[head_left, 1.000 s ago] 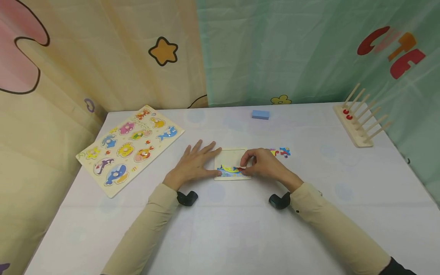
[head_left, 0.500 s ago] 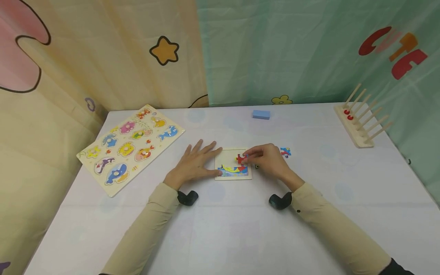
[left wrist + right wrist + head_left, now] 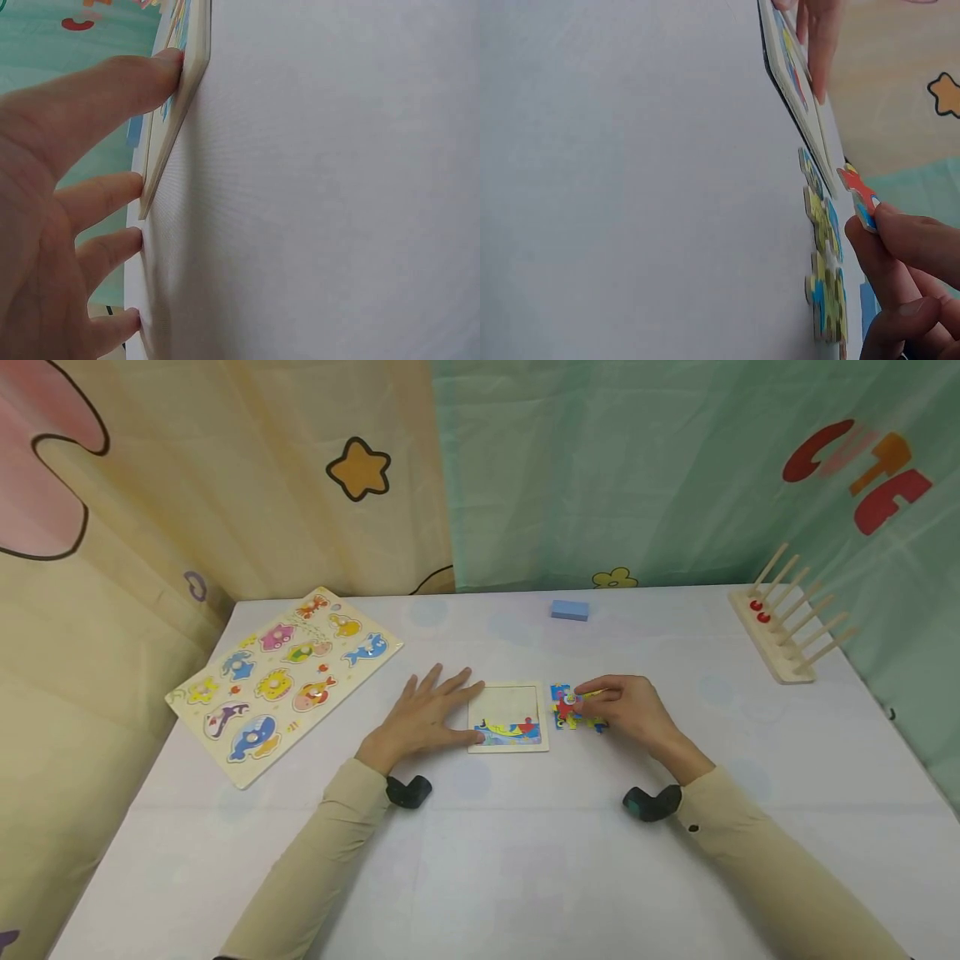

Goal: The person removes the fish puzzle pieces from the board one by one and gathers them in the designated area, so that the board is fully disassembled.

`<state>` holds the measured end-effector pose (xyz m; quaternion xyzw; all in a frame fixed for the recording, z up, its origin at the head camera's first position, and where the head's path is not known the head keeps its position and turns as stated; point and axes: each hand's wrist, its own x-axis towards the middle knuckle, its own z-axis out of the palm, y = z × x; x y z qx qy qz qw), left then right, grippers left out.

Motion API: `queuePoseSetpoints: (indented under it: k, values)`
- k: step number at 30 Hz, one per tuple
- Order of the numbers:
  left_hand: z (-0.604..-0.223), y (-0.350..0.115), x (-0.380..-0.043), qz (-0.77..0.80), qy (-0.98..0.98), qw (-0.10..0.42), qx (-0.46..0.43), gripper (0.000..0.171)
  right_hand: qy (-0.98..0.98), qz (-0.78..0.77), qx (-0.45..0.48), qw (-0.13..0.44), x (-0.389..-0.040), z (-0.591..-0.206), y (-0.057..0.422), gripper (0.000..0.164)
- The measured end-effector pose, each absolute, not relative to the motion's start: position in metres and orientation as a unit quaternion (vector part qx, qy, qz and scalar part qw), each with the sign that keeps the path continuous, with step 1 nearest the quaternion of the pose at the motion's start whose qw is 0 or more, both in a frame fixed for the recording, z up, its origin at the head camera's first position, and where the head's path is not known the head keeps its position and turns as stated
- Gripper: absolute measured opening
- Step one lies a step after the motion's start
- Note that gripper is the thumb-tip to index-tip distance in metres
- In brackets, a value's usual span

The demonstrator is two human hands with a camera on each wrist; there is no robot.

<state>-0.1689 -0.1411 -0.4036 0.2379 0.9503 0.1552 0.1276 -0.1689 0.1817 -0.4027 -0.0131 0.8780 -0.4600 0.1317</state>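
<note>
Just right of center frame, my right hand pinches 1 red-and-blue jigsaw piece above loose pieces; the wooden puzzle tray lies left of my grip, its left edge under my spread left hand.

From the worktop's middle, an animal board lies at ten o'clock, a blue block at one, and a peg rack with red beads at two. Beyond, a yellow curtain shows an orange star at eleven, a green curtain coloured letters at two.
</note>
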Motion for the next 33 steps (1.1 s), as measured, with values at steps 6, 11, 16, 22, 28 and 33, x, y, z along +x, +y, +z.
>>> queuePoseSetpoints:
  k: [6,11,16,22,28,33]
  values:
    - [-0.404,-0.142,-0.169,0.154,0.950,0.127,0.239,0.084,0.873,-0.468,0.028,0.136,-0.165,-0.403,0.205,0.039]
    - [-0.405,-0.142,-0.169,0.152,0.951,0.128,0.239,0.084,0.871,-0.470,0.039,0.137,-0.161,-0.401,0.221,0.044]
    - [-0.404,-0.142,-0.169,0.151,0.950,0.128,0.239,0.084,0.877,-0.459,0.044,0.134,-0.157,-0.400,0.234,0.042]
    - [-0.402,-0.141,-0.169,0.152,0.950,0.126,0.240,0.084,0.887,-0.439,0.057,0.131,-0.155,-0.398,0.243,0.043]
    - [-0.403,-0.142,-0.168,0.156,0.950,0.126,0.239,0.084,0.908,-0.401,0.045,0.112,-0.153,-0.398,0.241,0.035]
    - [-0.403,-0.142,-0.169,0.157,0.950,0.127,0.238,0.084,0.920,-0.377,0.029,0.101,-0.153,-0.400,0.240,0.032]
